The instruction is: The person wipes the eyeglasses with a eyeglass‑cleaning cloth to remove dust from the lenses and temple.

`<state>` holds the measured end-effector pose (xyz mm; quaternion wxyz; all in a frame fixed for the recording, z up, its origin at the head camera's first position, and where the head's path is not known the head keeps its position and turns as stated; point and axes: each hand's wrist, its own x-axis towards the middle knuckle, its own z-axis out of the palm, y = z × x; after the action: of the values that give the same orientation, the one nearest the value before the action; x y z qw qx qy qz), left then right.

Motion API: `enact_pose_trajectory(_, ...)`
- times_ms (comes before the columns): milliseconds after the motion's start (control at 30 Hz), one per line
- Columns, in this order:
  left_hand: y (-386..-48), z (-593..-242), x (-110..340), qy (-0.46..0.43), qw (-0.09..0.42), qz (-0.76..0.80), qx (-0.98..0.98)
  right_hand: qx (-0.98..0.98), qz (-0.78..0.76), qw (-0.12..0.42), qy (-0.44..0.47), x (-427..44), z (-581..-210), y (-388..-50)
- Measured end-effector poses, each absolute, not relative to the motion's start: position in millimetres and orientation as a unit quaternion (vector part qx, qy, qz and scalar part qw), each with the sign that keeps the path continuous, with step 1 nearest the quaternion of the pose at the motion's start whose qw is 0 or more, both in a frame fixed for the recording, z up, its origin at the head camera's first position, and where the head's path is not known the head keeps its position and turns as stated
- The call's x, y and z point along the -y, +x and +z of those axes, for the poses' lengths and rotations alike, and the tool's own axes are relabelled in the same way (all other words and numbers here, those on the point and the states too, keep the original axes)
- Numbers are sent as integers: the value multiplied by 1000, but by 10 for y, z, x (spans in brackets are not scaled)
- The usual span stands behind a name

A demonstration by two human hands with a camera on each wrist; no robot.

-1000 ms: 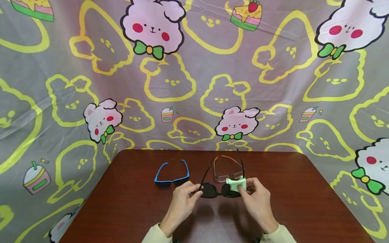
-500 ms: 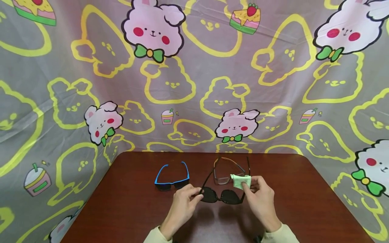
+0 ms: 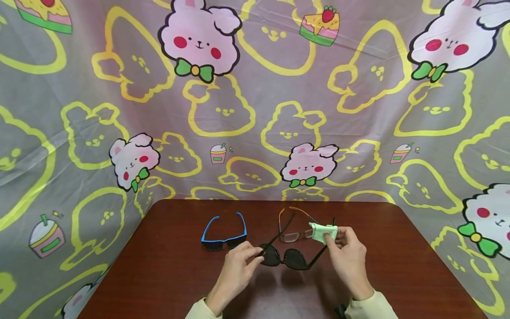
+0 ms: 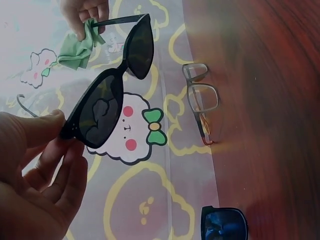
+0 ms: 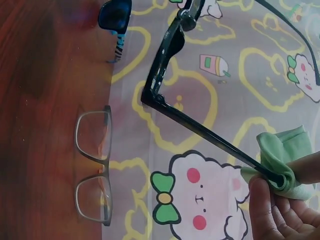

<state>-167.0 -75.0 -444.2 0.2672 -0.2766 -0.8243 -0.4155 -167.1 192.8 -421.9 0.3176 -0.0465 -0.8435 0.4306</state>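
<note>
Black sunglasses [image 3: 294,258] are held above the table with both temples unfolded. My left hand [image 3: 240,271] pinches them at the left hinge corner, thumb against the frame in the left wrist view. A light green cloth [image 3: 323,233] is in my right hand [image 3: 350,257], pinched between thumb and fingers. In the right wrist view the cloth [image 5: 282,160] wraps round the right temple [image 5: 215,135] close to its tip. Behind them on the table lie clear glasses [image 3: 291,237] with orange-brown temple ends, partly hidden by the sunglasses and the cloth.
Blue-framed sunglasses [image 3: 224,243] with dark lenses rest on the table to the left, temples unfolded and pointing away. The reddish-brown table [image 3: 167,266] ends at a patterned curtain [image 3: 239,177], which stands behind and along both sides.
The right hand with the cloth has moved right and slightly down, from the right lens along the right temple toward its tip. The sunglasses have turned and lowered a little; the left hand keeps its hold.
</note>
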Motion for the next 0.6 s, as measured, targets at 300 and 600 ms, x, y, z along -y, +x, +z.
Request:
enact_pose_trajectory(300, -1669, -4421, 783, -325, 317, -377, 808, 830, 447, 328, -66, -2000, -4172, -1666)
enact_pose_trajectory(600, -1678, -4423, 814, -354, 335, -343, 803, 826, 456, 321, -80, -2045, -4147, -1637)
